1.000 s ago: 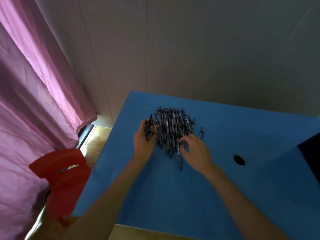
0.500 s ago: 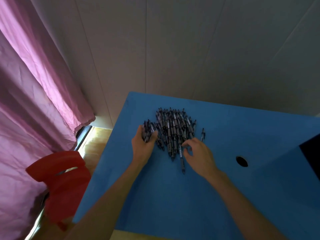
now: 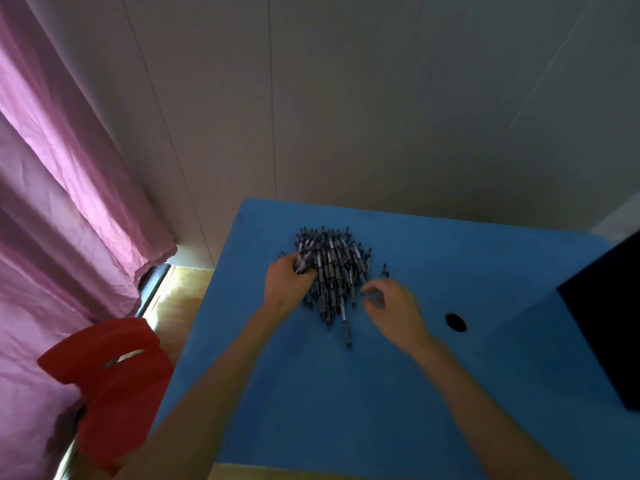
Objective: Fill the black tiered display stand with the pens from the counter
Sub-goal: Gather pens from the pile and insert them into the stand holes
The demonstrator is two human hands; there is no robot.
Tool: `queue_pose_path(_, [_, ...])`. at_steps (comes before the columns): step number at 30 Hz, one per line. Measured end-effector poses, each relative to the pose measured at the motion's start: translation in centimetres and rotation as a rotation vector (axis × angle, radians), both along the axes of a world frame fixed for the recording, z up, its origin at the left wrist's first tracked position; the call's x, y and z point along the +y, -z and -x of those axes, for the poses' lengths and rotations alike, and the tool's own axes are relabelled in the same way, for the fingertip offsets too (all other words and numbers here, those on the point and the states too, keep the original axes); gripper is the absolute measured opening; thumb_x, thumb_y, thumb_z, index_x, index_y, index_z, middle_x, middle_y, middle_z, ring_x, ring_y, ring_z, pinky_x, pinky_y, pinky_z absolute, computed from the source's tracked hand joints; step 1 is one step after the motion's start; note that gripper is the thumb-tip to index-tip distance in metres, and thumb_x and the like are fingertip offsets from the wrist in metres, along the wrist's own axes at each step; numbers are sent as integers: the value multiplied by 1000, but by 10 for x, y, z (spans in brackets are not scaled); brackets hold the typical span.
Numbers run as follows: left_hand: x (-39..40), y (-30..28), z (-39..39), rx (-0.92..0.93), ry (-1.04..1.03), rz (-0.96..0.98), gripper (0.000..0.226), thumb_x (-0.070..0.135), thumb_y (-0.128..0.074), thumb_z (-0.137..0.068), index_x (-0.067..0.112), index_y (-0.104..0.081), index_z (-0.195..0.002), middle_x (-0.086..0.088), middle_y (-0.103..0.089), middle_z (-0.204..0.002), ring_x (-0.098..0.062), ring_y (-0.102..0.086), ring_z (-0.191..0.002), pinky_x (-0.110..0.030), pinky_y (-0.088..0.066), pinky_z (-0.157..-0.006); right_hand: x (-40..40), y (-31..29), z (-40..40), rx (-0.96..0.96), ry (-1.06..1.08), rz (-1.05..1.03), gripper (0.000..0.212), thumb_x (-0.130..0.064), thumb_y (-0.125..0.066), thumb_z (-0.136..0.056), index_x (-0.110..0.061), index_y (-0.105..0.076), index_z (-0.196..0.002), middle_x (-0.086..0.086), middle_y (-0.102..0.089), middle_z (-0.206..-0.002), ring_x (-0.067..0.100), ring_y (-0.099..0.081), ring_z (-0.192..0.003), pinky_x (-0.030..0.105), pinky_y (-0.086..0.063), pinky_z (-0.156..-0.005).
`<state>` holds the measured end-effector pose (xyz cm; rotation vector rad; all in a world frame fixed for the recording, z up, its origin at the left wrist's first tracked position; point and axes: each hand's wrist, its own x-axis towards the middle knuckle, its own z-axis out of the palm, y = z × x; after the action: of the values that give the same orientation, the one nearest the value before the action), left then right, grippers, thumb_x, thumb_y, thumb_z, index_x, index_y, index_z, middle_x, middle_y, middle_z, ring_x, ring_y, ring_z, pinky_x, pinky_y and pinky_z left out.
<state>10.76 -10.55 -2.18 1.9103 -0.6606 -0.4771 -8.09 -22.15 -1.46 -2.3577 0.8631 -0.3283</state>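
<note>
— Where are the pens [image 3: 334,271] found?
— Heaped on the surface [image 3: 381,393]; a bundle is gripped by the left hand [image 3: 289,284] at the heap's left edge.
— And the right hand [image 3: 393,311]?
— Just right of the heap, thumb and forefinger nearly pinched, nothing visibly held.

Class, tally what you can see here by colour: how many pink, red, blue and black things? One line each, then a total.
Pink: 1, the curtain
Red: 1, the chair
Blue: 1, the counter
Black: 1, the dark object at the right edge
Total: 4

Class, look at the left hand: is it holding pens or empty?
Holding pens. The left hand has its fingers curled round a bunch of pens at the pile's left edge.
</note>
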Motion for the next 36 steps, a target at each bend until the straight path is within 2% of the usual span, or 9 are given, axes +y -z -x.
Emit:
queue_pose_path(4, [-22, -41, 26, -66, 206, -67, 35, 12, -63, -84, 20, -35, -63, 1, -38, -54, -17, -33, -54, -30, -32, -57, -5, -24, 28, -59, 109, -39, 12, -16, -63, -96, -21, -68, -106, -9, -66, -104, 5, -60, -90, 25, -51, -85])
queue_pose_path(7, [-37, -66, 56, -135, 359, -105, 26, 18, -64, -87, 16, -44, -69, -5, -43, -58, -18, -35, -54, -31, -32, -56, -12, -40, 58, -69, 189, -19, 12, -15, -64, -95, -20, -69, -104, -7, -68, -103, 9, -62, -87, 30, -52, -84])
queue_pose_path(12, [-65, -106, 107, -156, 565, -110, 29, 18, -65, -90, 13, -44, -71, -3, -31, -56, -18, -26, -52, -33, -26, -56, -29, -72, 114, -60, 318, 26, 14, -14, -64, -93, -16, -70, -105, -5, -68, -102, 12, -61, -84, 32, -53, -83])
queue_pose_path(16, [-95, -121, 155, -175, 615, -113, 24, 24, -65, -90, 1, -60, -95, -3, -40, -60, -22, -37, -55, -38, -36, -55, -38, -93, 173, -96, 403, 55, 15, -16, -62, -95, -17, -69, -108, -10, -66, -101, 9, -61, -86, 32, -53, -83])
queue_pose_path(18, [-108, -128, 187, -176, 653, -115, 27, 23, -64, -89, 0, -61, -100, -2, -44, -60, -21, -42, -53, -32, -39, -50, -44, -101, 206, -96, 443, 62, 15, -17, -62, -95, -17, -69, -108, -9, -66, -102, 10, -62, -87, 30, -52, -82])
queue_pose_path(21, [-128, -139, 239, -212, 697, -120, 17, 22, -64, -87, 6, -62, -93, 0, -51, -61, -17, -51, -50, -23, -39, -42, -56, -111, 259, -129, 502, 59, 14, -20, -62, -95, -20, -68, -108, -9, -65, -106, 9, -61, -89, 31, -53, -83])
queue_pose_path(26, [-161, -152, 336, -258, 734, -127, 15, 27, -62, -78, 22, -50, -70, -1, -53, -61, -22, -51, -52, -38, -50, -52, -84, -130, 356, -165, 550, 108, 14, -17, -64, -94, -19, -70, -107, -6, -68, -102, 10, -64, -85, 37, -58, -80])
queue_pose_path(30, [-185, -163, 412, -322, 733, -131, 25, 24, -63, -80, 24, -44, -63, 2, -50, -60, -22, -46, -57, -32, -37, -55, -111, -148, 430, -175, 565, 133, 14, -15, -65, -93, -19, -71, -105, -4, -71, -100, 11, -66, -83, 31, -55, -75])
queue_pose_path(36, [-215, -173, 500, -352, 692, -112, 23, 24, -63, -82, 21, -46, -66, 0, -51, -61, -21, -46, -57, -30, -32, -54, -143, -161, 517, -184, 516, 114, 14, -18, -63, -94, -23, -72, -103, -11, -69, -96, 8, -65, -88, 27, -52, -80])
